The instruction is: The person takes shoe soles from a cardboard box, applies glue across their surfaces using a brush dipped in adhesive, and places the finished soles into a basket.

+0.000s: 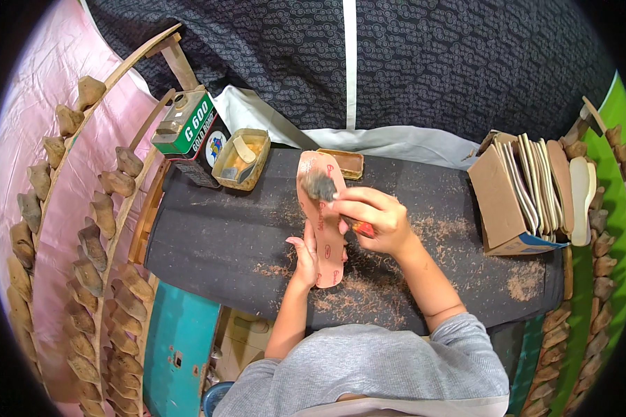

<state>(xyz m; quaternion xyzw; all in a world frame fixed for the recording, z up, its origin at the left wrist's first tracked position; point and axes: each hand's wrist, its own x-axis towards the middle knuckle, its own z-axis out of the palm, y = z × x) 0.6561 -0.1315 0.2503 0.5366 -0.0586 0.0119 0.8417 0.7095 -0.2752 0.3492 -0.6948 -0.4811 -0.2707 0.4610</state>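
Observation:
A pinkish-tan shoe insole (331, 254) with red print is held upright over the middle of the table. My left hand (303, 263) grips its lower part from the left and behind, thumb out to the side, with some fingers hidden by the insole. In my right hand (379, 221) is a paintbrush (319, 186), its red handle partly showing below the fist. The dark, worn bristles lie on the upper part of the insole, where the surface looks shiny and wet.
Wood-coloured shavings litter the dark table cloth (209, 229). At the back left stand a metal can (188, 139) and a tub (247, 177) of yellowish paste. A shallow box (346, 164) lies behind the insole. At right, a cardboard box (494, 201) holds insoles. Racks of wooden shoe lasts (94, 243) flank the table.

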